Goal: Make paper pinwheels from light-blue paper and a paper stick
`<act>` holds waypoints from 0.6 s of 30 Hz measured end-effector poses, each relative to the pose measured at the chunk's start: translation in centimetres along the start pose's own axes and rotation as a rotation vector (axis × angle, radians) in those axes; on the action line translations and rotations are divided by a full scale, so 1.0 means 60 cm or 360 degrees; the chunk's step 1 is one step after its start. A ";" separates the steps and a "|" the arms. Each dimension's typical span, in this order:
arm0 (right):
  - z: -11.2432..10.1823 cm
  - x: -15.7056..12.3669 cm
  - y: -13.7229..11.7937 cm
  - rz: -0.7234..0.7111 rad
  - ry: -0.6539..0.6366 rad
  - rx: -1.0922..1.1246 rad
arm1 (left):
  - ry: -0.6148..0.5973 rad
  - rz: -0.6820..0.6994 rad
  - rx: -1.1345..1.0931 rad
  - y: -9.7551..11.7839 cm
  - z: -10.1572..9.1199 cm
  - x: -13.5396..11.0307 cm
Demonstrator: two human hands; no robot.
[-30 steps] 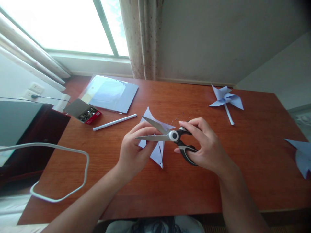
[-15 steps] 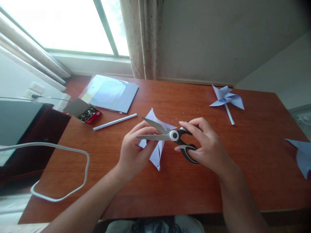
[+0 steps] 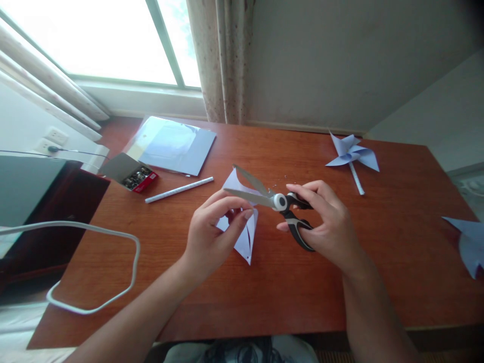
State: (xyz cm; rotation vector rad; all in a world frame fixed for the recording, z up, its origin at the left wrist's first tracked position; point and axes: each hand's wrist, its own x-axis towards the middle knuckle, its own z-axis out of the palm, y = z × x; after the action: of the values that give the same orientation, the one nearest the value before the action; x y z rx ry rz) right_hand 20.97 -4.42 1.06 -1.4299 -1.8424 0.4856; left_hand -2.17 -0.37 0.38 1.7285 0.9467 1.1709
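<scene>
My left hand (image 3: 212,229) pinches a pale blue cut paper square (image 3: 245,239) and holds it just above the wooden table (image 3: 264,287). My right hand (image 3: 327,224) grips the black and grey handles of a pair of scissors (image 3: 278,204). The blades are parted and point left, over the upper part of the paper near my left fingertips.
A finished pale blue pinwheel on a white stick (image 3: 351,154) lies at the back right. A white paper stick (image 3: 178,190), a red box of pins (image 3: 136,177) and a stack of blue sheets (image 3: 172,145) sit at the back left. More blue paper (image 3: 467,242) lies at the right edge; a white cable (image 3: 94,267) loops at the left.
The scissors have shifted slightly right and tilted, blades now pointing up-left. The paper's top corner has lowered behind the blades. My left hand stays on the paper.
</scene>
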 end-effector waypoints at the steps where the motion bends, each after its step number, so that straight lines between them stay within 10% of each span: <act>1: -0.001 0.001 0.002 0.0080 0.0017 0.0069 | -0.0008 -0.0010 -0.0030 -0.001 0.000 0.000; 8: -0.008 0.002 0.029 0.0817 -0.0413 0.1028 | 0.0026 -0.0064 -0.0030 0.001 0.001 0.004; 18: -0.022 0.001 0.047 0.0852 -0.0308 0.1036 | 0.0013 -0.0070 -0.0047 0.001 0.001 0.001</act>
State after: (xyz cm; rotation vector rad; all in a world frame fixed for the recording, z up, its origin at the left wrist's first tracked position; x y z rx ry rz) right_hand 23.80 -3.70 0.01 -1.4139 -1.2236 1.3860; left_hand -2.09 -0.34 0.48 1.6726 0.9634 1.1585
